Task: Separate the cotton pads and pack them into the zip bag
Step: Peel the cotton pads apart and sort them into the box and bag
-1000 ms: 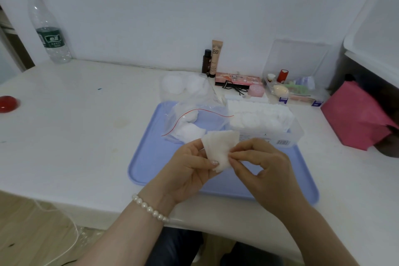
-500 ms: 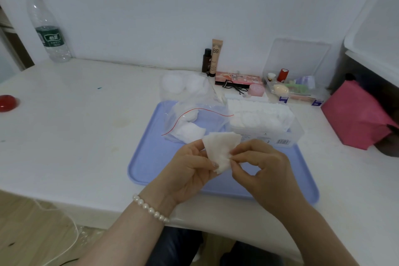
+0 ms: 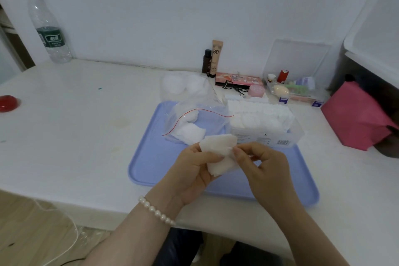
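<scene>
The small white square stack of cotton pads (image 3: 219,153) looks very light, soft and floppy. It would tear or fluff if pulled hard, so I think the thin edges and corners are the best places to take hold.

The left hand (image 3: 190,170) has its grip closed round the stack, thumb on top. The right hand (image 3: 261,164) pinches the stack's right edge with its fingertips.

Just past both hands lies the clear zip bag with a red strip (image 3: 194,123), with some pads inside, on the flat blue plastic tray (image 3: 151,157).
</scene>
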Tool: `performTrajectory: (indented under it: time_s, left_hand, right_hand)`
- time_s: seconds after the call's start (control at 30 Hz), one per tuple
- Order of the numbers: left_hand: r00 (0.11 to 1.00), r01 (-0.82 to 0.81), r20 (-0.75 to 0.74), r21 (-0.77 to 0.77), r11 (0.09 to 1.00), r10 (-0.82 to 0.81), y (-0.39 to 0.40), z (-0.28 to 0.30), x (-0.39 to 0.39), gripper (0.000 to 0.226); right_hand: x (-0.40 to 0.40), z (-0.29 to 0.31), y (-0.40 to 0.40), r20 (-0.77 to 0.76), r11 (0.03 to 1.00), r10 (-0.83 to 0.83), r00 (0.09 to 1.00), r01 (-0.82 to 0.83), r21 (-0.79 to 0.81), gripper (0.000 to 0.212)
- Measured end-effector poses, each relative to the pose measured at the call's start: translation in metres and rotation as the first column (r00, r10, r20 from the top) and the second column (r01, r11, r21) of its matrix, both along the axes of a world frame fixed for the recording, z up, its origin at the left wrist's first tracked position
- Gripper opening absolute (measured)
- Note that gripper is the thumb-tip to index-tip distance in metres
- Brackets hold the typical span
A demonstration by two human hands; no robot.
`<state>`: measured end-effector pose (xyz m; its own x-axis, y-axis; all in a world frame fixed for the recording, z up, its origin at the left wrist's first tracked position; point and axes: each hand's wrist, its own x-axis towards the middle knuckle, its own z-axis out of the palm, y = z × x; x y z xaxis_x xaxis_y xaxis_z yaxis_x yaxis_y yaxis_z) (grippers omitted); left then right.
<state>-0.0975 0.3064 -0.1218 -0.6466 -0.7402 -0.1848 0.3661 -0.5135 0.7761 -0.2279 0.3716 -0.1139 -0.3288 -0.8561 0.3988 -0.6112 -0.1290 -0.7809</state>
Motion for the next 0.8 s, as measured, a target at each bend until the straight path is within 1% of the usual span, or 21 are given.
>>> performTrajectory:
  time_s: [0.07, 0.17, 0.2, 0.27, 0.3, 0.33, 0.37, 0.4, 0.43, 0.47, 0.5, 0.53, 0.57, 0.6, 0.63, 0.67, 0.7, 0.73, 0.77, 0.8]
  left_hand:
    - [0.999, -0.022, 0.027, 0.007, 1.000, 0.022, 0.000, -0.001, -0.001, 0.024]
    - [1.000, -0.004, 0.012, 0.021, 1.000, 0.004, 0.000, 0.000, -0.001, 0.023]
    - [1.000, 0.005, -0.003, 0.026, 1.000, -0.005, 0.000, 0.000, 0.000, 0.024]
    - [0.999, 0.019, -0.039, 0.055, 0.998, -0.017, 0.000, 0.001, 0.001, 0.029]
    - [0.998, 0.027, -0.053, 0.070, 0.997, -0.024, 0.000, 0.001, 0.001, 0.032]
    - [0.998, 0.033, -0.057, 0.086, 0.996, -0.028, -0.001, 0.001, 0.001, 0.035]
    - [0.998, 0.039, -0.054, 0.097, 0.994, -0.034, -0.001, 0.002, 0.000, 0.038]
    - [0.998, 0.044, -0.046, 0.104, 0.994, -0.039, -0.001, 0.002, -0.001, 0.040]
    - [0.999, 0.041, -0.030, 0.109, 0.993, -0.038, -0.001, 0.002, -0.001, 0.040]
    - [0.999, 0.037, -0.015, 0.115, 0.993, -0.036, -0.001, 0.001, -0.002, 0.039]
    - [0.999, 0.033, -0.003, 0.125, 0.992, -0.032, -0.001, 0.001, -0.002, 0.039]
    - [1.000, 0.027, 0.012, 0.133, 0.991, -0.029, -0.002, -0.001, -0.003, 0.039]
    - [0.999, 0.025, 0.036, 0.133, 0.991, -0.030, -0.003, -0.003, -0.003, 0.040]
    - [0.998, 0.023, 0.059, 0.133, 0.991, -0.031, -0.004, -0.004, -0.003, 0.043]
    - [0.997, 0.020, 0.077, 0.134, 0.991, -0.030, -0.003, -0.006, -0.004, 0.044]
    - [0.995, 0.014, 0.092, 0.133, 0.991, -0.026, -0.003, -0.006, -0.005, 0.040]
    - [0.995, 0.006, 0.100, 0.129, 0.992, -0.019, -0.002, -0.006, -0.005, 0.033]
    - [0.995, -0.002, 0.101, 0.125, 0.992, -0.011, -0.002, -0.006, -0.006, 0.026]
    - [0.996, -0.006, 0.091, 0.123, 0.992, -0.005, -0.001, -0.005, -0.007, 0.021]
    - [0.997, -0.011, 0.081, 0.124, 0.992, 0.001, 0.000, -0.004, -0.008, 0.019]
  right_hand:
    - [0.003, -0.001, 0.001, -0.023, 1.000, 0.009, 1.000, -0.009, -0.022, 0.008]
    - [0.002, -0.002, 0.004, -0.127, 0.996, 0.045, 0.991, -0.053, -0.066, 0.028]
    - [0.002, -0.003, 0.004, -0.173, 0.996, 0.044, 0.984, -0.057, -0.072, 0.030]
    - [0.000, -0.006, 0.002, -0.228, 0.995, 0.023, 0.973, -0.045, -0.093, 0.024]
    - [-0.001, -0.005, 0.002, -0.217, 0.993, 0.013, 0.976, -0.037, -0.108, 0.017]
    - [-0.001, -0.004, 0.001, -0.177, 0.994, 0.002, 0.984, -0.021, -0.108, 0.010]
    - [0.000, -0.001, 0.000, -0.099, 0.997, 0.000, 0.995, -0.009, -0.082, 0.004]
    - [0.000, 0.001, -0.001, 0.022, 0.999, -0.005, 1.000, 0.006, -0.036, 0.010]
    - [-0.002, 0.003, -0.003, 0.180, 1.000, -0.018, 0.984, 0.016, 0.010, 0.015]
    - [-0.004, 0.004, -0.005, 0.358, 0.999, -0.042, 0.933, 0.029, 0.041, 0.017]
    - [-0.007, 0.004, -0.007, 0.511, 0.996, -0.080, 0.856, 0.056, 0.063, 0.018]
    - [-0.009, 0.005, -0.009, 0.621, 0.992, -0.123, 0.774, 0.101, 0.071, 0.017]
    - [-0.011, 0.005, -0.010, 0.674, 0.983, -0.167, 0.720, 0.170, 0.062, 0.017]
    - [-0.012, 0.005, -0.009, 0.662, 0.967, -0.212, 0.719, 0.253, 0.035, 0.018]
    - [-0.011, 0.005, -0.008, 0.581, 0.940, -0.257, 0.772, 0.339, -0.035, 0.018]
    - [-0.009, 0.006, -0.005, 0.426, 0.907, -0.296, 0.855, 0.392, -0.157, 0.018]
    - [-0.007, 0.005, -0.003, 0.208, 0.873, -0.318, 0.925, 0.371, -0.317, 0.014]
    - [-0.006, 0.002, 0.000, -0.034, 0.840, -0.328, 0.944, 0.275, -0.467, 0.008]
    - [-0.005, -0.004, 0.000, -0.247, 0.810, -0.332, 0.910, 0.140, -0.570, 0.003]
    - [-0.003, -0.012, 0.000, -0.402, 0.786, -0.337, 0.851, 0.019, -0.618, 0.004]
